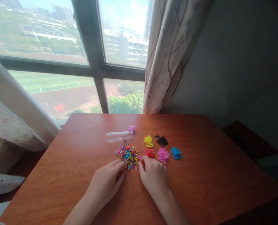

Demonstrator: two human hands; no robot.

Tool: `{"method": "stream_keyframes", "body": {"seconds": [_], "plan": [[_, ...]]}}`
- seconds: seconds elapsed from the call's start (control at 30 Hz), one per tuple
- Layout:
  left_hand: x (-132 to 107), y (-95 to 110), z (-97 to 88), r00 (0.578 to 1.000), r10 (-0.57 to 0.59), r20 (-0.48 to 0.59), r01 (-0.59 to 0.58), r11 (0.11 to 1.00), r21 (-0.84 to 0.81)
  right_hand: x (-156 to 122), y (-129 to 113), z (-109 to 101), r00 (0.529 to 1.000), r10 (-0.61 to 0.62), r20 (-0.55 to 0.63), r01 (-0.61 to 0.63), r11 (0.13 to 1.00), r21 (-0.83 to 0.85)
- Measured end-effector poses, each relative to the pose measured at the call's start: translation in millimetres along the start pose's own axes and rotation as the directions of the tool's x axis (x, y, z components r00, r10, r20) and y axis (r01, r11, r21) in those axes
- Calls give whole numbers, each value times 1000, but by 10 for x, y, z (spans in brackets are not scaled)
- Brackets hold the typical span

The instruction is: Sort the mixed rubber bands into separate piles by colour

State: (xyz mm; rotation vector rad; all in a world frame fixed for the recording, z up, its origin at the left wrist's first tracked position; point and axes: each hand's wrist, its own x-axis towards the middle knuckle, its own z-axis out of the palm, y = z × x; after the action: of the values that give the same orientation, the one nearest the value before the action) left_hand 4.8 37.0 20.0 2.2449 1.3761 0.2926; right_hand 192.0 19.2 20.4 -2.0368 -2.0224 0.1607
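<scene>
A mixed pile of small coloured rubber bands (128,154) lies on the wooden table (199,175). To its right sit sorted little heaps: yellow (148,141), black (161,140), red (150,152), pink (163,155) and blue (176,153). My left hand (108,181) rests on the table with its fingers together, their tips touching the near edge of the mixed pile. My right hand (153,175) lies beside it, fingers curled, its tips between the mixed pile and the red heap. Whether either hand pinches a band is hidden.
A clear plastic tube (119,136) lies on its side behind the mixed pile, with a pink cap (131,128) at its right end. Beyond the table are a window (92,62) and curtains (169,56). A low dark surface (249,140) is at the right.
</scene>
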Motion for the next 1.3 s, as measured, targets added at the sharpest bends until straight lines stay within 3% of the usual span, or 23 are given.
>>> {"method": "stream_keyframes", "body": {"seconds": [0.2, 0.47, 0.77, 0.9, 1.3], "plan": [[8, 2, 3, 1000, -2, 8, 2, 1000, -6, -15, 100, 83, 999, 24, -30, -24, 1000, 6], [-17, -16, -2, 1000, 16, 4, -16, 1000, -13, -58, 361, -2, 992, 111, -66, -111, 994, -1], [-4, -14, -1, 1000, 18, 8, -18, 1000, -20, -134, 417, -26, 992, 35, -120, -28, 998, 60], [-11, -22, 4, 999, 32, -13, -32, 999, -20, -233, 419, -92, 996, -42, -73, 49, 994, 97], [-20, -35, 12, 999, 30, -11, -30, 999, -11, -239, 580, 2, 996, -25, -81, 31, 996, 78]]}}
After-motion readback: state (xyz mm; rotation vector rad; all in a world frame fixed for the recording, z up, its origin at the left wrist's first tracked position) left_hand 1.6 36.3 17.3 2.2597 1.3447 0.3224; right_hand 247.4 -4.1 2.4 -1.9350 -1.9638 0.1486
